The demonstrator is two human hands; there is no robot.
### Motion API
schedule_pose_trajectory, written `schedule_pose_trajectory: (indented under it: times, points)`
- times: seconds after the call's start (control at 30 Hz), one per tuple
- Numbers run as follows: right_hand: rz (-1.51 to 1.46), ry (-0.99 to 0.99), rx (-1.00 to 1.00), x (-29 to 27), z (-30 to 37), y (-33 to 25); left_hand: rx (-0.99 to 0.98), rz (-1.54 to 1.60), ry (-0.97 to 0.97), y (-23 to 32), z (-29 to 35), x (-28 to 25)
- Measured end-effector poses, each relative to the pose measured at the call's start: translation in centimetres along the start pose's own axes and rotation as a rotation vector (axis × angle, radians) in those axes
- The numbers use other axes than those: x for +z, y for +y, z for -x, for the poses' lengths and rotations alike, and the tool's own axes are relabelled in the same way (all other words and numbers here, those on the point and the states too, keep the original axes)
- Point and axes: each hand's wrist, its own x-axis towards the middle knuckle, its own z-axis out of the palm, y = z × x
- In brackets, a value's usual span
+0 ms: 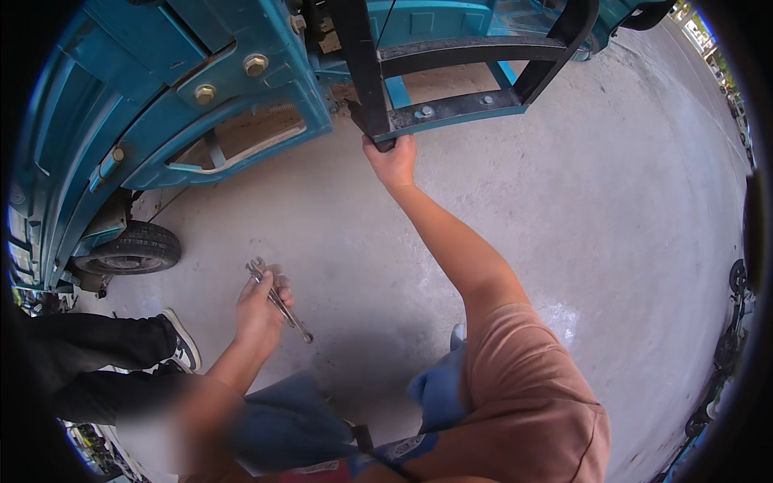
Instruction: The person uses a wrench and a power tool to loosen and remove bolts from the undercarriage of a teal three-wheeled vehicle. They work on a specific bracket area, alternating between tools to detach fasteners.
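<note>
Your left hand (pixel 258 310), near and left, holds at least one metal wrench (pixel 282 303) above the grey floor (pixel 596 217); your right hand (pixel 394 165), farther off, grasps the near left corner of a black metal frame (pixel 475 51), right of blue vehicle bodywork (pixel 161 121).

Grey concrete floor (pixel 612 201) spreads around me, a black tyre (pixel 149 247) resting on it at nine o'clock, another person's dark, white-edged shoe (pixel 184 341) planted at eight, a pale patch (pixel 564 319) at four.
</note>
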Motion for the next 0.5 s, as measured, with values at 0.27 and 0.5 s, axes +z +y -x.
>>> schedule_pose_trajectory:
  times: [0.27, 0.5]
  points:
    - [-0.044, 0.006, -0.014, -0.3, 0.0, 0.5, -0.071, 0.014, -0.076, -0.9, -1.0, 2.3]
    - [-0.094, 0.082, 0.100, 1.0, 0.8, 0.8, -0.087, -0.007, -0.052, -1.1, -1.1, 1.5]
